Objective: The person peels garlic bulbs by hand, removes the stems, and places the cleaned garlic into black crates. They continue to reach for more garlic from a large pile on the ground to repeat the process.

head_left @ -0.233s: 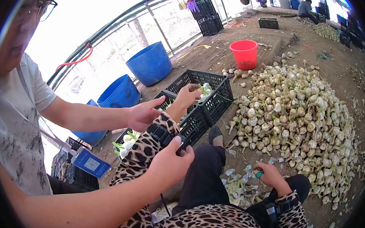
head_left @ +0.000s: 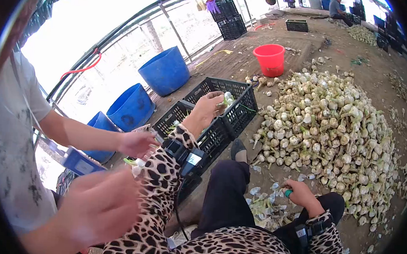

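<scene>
My left hand [head_left: 207, 109] reaches over the black plastic crate [head_left: 249, 110], fingers curled at a garlic bulb [head_left: 221, 105] with green and white showing. More white bulbs [head_left: 229, 99] lie in the crate beside the fingertips. On my right knee rests my right hand [head_left: 300, 194], its fingers closed, with a green band [head_left: 288, 193] around one finger; whatever is inside them is hidden. A strapped device [head_left: 193, 160] sits on my left wrist. Close to that forearm are a co-worker's two hands: a blurred one [head_left: 100, 209] and one holding a small object [head_left: 139, 142].
A large garlic heap [head_left: 329, 134] lies to my right, with peeled skins [head_left: 266, 205] by my feet. Beyond the crate stand a red bucket [head_left: 269, 60] and blue tubs [head_left: 165, 71]. Another person [head_left: 337, 9] sits far back.
The co-worker's nearer hand has pulled back left from my wrist device, whose screen now shows bright. Their other hand has moved left and down. My own hands stay nearly still.
</scene>
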A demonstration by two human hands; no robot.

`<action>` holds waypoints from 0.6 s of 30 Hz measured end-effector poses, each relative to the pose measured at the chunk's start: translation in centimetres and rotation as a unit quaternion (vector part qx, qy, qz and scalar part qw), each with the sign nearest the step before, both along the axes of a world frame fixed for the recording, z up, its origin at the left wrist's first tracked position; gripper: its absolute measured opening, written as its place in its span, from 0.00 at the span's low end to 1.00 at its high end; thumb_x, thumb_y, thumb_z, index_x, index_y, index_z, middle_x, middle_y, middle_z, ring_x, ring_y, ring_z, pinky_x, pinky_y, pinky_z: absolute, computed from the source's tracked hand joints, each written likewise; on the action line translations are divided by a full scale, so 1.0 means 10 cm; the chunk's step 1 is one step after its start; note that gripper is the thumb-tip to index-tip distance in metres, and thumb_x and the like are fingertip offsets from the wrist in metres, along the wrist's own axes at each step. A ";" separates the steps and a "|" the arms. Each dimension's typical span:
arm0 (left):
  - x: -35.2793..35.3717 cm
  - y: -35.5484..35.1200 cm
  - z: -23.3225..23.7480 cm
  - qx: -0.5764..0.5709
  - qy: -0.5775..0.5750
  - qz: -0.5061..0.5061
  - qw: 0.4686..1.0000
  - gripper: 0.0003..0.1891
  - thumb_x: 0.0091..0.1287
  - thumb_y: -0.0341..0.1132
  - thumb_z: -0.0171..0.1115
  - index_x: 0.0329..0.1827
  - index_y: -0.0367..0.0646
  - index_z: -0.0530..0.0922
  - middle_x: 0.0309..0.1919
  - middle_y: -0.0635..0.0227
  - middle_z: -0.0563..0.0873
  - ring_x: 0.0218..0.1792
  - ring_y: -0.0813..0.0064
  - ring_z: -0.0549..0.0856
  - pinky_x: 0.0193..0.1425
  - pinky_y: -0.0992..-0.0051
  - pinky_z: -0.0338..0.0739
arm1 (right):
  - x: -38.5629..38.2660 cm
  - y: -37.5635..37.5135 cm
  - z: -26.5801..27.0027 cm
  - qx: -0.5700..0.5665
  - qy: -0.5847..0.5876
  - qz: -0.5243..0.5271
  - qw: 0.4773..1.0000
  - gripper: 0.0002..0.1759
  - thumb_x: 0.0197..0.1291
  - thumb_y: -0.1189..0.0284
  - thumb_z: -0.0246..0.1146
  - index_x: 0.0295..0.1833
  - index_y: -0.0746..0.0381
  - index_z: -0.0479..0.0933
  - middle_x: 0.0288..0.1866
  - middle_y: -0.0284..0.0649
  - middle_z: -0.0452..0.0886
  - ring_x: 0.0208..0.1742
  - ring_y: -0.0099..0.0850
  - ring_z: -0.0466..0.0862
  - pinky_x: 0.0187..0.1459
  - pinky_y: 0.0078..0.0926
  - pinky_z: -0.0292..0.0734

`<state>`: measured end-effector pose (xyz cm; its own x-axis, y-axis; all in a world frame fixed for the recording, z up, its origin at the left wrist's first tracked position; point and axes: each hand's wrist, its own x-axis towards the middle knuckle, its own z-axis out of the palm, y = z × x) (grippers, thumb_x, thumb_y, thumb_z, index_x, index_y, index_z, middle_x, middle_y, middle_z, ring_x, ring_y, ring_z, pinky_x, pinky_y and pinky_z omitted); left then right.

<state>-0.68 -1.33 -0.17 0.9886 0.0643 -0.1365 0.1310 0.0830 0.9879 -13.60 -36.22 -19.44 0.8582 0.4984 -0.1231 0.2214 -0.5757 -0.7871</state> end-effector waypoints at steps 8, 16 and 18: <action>-0.54 -0.61 -0.06 0.452 -0.295 -0.041 0.841 0.13 0.62 0.32 0.61 0.48 0.38 0.77 0.42 0.68 0.81 0.40 0.78 0.79 0.44 0.76 0.74 | 0.05 -0.01 -0.21 0.028 -0.031 -0.020 0.999 0.15 0.52 0.79 0.56 0.47 0.62 0.77 0.43 0.49 0.82 0.46 0.49 0.80 0.45 0.42 0.74; -1.29 -1.24 -2.16 0.272 -0.032 -0.321 0.907 0.14 0.63 0.35 0.60 0.50 0.40 0.76 0.39 0.67 0.83 0.38 0.71 0.82 0.45 0.70 0.76 | -0.47 0.55 -0.46 0.018 -0.018 -0.039 0.999 0.17 0.50 0.73 0.59 0.48 0.59 0.78 0.38 0.52 0.82 0.41 0.52 0.81 0.42 0.46 0.75; -1.41 -1.18 -2.09 0.528 -0.161 -0.376 0.744 0.15 0.60 0.36 0.63 0.50 0.44 0.76 0.41 0.62 0.84 0.42 0.60 0.83 0.46 0.64 0.76 | -0.55 0.62 -0.54 -0.033 0.051 -0.021 0.998 0.17 0.50 0.72 0.59 0.48 0.59 0.78 0.38 0.52 0.82 0.41 0.53 0.80 0.43 0.46 0.75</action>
<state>-14.73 -13.12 -21.11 0.7691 -0.6211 -0.1507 -0.5102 -0.7386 0.4407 -19.11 -29.97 -24.88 0.8598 0.4497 -0.2421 0.1159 -0.6334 -0.7651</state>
